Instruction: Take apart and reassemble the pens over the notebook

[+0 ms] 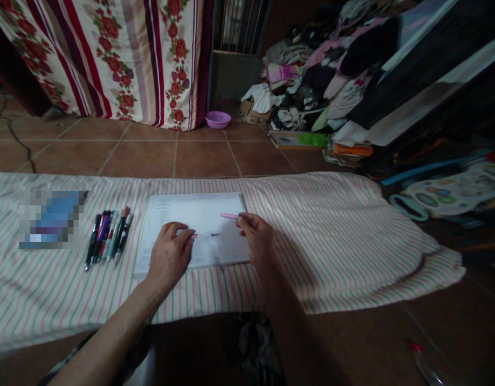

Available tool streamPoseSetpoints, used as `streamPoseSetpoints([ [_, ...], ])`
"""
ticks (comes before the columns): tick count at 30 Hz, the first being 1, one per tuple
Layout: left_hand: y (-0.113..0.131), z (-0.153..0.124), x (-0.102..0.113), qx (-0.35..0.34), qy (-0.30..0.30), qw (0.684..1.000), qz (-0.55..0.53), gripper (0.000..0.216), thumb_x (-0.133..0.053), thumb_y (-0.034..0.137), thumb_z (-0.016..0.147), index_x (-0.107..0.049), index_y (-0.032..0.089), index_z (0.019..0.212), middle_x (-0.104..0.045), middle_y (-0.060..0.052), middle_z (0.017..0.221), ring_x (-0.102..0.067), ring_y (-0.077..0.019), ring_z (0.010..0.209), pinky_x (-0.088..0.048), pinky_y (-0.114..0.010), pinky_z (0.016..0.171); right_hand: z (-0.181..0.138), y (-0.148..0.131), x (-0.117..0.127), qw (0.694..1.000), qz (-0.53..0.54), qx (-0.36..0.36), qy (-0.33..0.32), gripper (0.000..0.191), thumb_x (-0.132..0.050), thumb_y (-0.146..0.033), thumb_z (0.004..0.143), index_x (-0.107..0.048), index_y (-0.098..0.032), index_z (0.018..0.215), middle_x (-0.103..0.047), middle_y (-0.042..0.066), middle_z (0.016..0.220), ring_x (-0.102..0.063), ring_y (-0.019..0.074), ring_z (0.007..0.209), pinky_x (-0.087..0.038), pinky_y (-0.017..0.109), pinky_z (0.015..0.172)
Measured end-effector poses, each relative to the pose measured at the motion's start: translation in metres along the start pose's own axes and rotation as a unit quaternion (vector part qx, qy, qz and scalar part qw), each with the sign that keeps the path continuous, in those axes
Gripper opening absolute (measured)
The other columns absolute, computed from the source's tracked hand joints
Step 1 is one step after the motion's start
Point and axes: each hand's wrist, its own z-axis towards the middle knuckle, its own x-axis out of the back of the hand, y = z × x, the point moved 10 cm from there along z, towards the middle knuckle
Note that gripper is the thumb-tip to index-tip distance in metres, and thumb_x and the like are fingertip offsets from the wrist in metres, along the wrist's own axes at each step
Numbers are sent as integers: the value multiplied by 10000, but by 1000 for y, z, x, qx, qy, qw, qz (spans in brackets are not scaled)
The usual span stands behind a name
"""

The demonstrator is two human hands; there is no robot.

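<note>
A spiral notebook (207,206) lies on the striped cloth in front of me, with a white surface facing up. Over its right side, my right hand (258,236) is closed in a pinch on a pink pen barrel (228,215), which points left. My left hand (172,251) rests over the notebook's left part, fingertips pinched on a small pink pen part (194,236). Between the hands, a small dark piece (215,234) lies on the notebook, touched by neither. Left of the notebook, several pens (108,236) lie side by side.
The striped cloth (344,236) covers a low surface. A pixelated bluish object (56,217) lies at its left. Beyond, on the tiled floor (146,155), are a purple basin (218,120), a flowered curtain (150,64) and a heap of clothes (311,75).
</note>
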Motion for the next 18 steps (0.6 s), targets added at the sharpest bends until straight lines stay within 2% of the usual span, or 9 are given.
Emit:
streamPoseSetpoints([
  [4, -2, 0, -2, -1, -5, 1000, 7, 186, -524, 165, 822, -671, 177, 936, -612, -84, 956, -504, -236, 941, -497, -392, 804, -1, -6, -13, 993, -87, 74, -37, 207, -620, -326, 672, -667, -161, 788, -674, 38, 721, -614, 163, 673, -480, 279, 628],
  [8, -1, 0, -3, -9, -8, 1000, 7, 185, -518, 163, 823, -670, 184, 926, -613, -84, 945, -502, -241, 931, -495, -392, 796, -5, -16, -21, 973, -178, 138, -41, 188, -574, -310, 728, -676, -172, 805, -689, 52, 765, -621, 176, 694, -474, 307, 699],
  [18, -3, 1, -4, -7, -9, 1000, 1, 181, -527, 168, 823, -672, 183, 931, -614, -80, 920, -507, -235, 904, -488, -384, 790, -16, -31, -28, 915, -353, 193, -43, 189, -540, -148, 749, -663, -131, 892, -669, 100, 843, -617, 193, 751, -460, 316, 750],
])
